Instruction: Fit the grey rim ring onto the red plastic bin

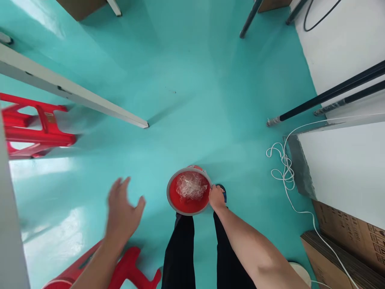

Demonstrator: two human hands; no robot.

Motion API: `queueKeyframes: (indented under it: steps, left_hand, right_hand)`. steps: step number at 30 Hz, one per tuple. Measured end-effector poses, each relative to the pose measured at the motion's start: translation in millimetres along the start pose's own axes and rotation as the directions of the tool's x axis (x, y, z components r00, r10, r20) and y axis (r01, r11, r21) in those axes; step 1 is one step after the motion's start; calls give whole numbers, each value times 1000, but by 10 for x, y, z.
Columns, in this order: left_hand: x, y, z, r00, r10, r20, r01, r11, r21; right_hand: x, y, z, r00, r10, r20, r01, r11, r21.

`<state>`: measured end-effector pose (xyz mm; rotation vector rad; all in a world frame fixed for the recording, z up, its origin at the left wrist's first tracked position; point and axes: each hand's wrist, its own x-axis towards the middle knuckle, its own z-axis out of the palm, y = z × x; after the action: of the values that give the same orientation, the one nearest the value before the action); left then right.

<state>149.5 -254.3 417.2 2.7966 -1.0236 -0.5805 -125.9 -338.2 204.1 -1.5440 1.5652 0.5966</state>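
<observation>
Crumpled clear plastic [191, 185] is held in a red bin [187, 207] with a grey rim, pictured from above in front of a pair of dark trousers [180, 253] on a teal floor [192, 100]. With the bin taken as the centre of the dial, its rim is gripped at 3 o'clock by the right hand [217, 196], the fingers closed over the edge; whether the base is borne by the floor cannot be told. At 9 o'clock, well apart from the rim, the left hand [124, 210] is caught in a blur, its fingers loosely curled, its thumb set wide of them and nothing held. With the weight taken on one side only, the bin could be tilted toward 9 o'clock, so the rim is best gripped firmly and its mouth held level, lest the light, loose plastic be spilled. Steadier balance would be had if the opposite edge were supported too, and the shins are best left unbumped. Wider room is offered toward 12 o'clock; care is called for around the white leg [105, 106] between 10 and 11, the red stool [129, 267] between 7 and 8, and the tangled white cord [287, 168] near 3.
</observation>
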Motion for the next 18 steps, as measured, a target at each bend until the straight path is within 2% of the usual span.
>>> queueKeyframes:
  steps: [1,2,4,5,7,9,13,18]
  left_hand:
    - [83,1,326,984,-87,152,95,994,-47]
    - [155,-22,644,936,-181,301,212,975,-73]
    - [247,-114,1191,859,-245,449,306,949,-69]
    - [262,-168,1397,818,-270,508,348,935,-63]
    - [228,-259,1663,763,-290,578,397,916,-64]
    - [141,-303,1766,736,-313,600,442,894,-76]
    - [5,-268,1788,694,-381,612,573,806,-149]
    - [-56,-159,1801,596,-470,651,776,547,-315]
  right_hand:
    - [-14,38,17,1000,-9,-15,9,1000,11]
    - [-30,77,36,1000,-18,-24,18,1000,22]
    - [-70,150,74,999,-40,-36,41,998,46]
    - [-94,181,91,998,-55,-41,57,997,59]
    - [-149,230,115,995,-80,-52,85,993,87]
    - [-197,261,123,995,-78,-67,86,990,110]
    - [-206,266,68,995,-5,-95,19,990,143]
    - [-265,217,-180,996,45,-72,-31,982,189]
